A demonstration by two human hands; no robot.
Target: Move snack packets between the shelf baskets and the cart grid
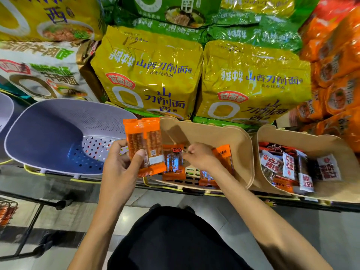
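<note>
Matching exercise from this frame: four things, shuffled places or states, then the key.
1 left hand
2 right hand
3 purple basket
4 right-hand beige basket

A holds red and white packets
B reaches into the middle beige basket
C grips orange packets
D stands left of both beige baskets

Pairs: 1-C, 2-B, 3-D, 4-A

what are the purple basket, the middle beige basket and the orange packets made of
Purple basket: looks like moulded plastic, matte, with round holes punched through its floor.
Middle beige basket: probably plastic too, matte, with a smooth rounded rim and a slotted floor.
Orange packets: thin plastic film, glossy, with flat sealed ends and a clear window showing the snack.
</note>
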